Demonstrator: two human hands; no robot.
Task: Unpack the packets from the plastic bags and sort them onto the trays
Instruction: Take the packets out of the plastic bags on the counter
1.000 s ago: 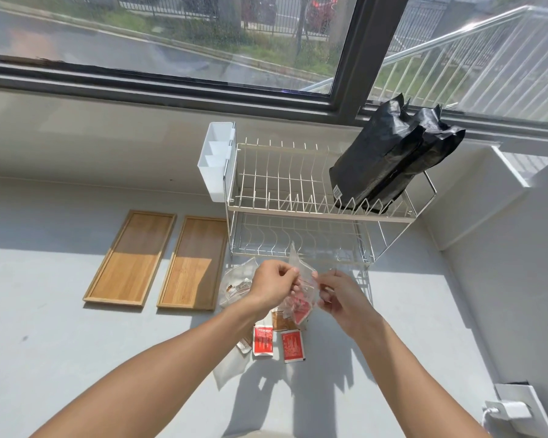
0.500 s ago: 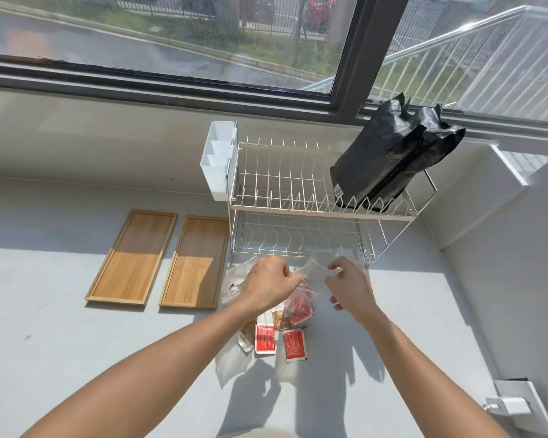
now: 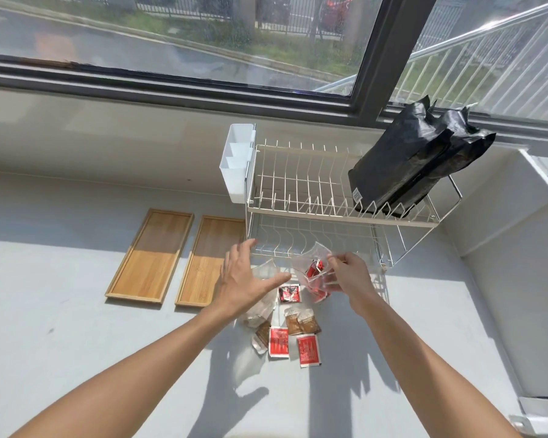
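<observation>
Fingers of the right hand (image 3: 350, 275) are pinched on the mouth of a clear plastic bag (image 3: 312, 270), held up off the counter with red packets still inside. The left hand (image 3: 246, 278) is spread wide, fingers apart and holding nothing, hovering over a second, crumpled clear bag (image 3: 260, 308).

Below the hands, at about six o'clock, loose packets lie scattered: red packets (image 3: 309, 349) and brown packets (image 3: 299, 322), some touching. To empty the bag well, I judge it should be tipped mouth-down and shaken low over the pile, with the left hand pinching the bottom corner so nothing flies wide.

The two wooden trays (image 3: 151, 257) sit side by side at nine o'clock, both bare, with open counter between them and the pile. At twelve o'clock the wire dish rack (image 3: 310, 213) stands very close; its lower rail could snag the bag. Counter toward three o'clock is open.
</observation>
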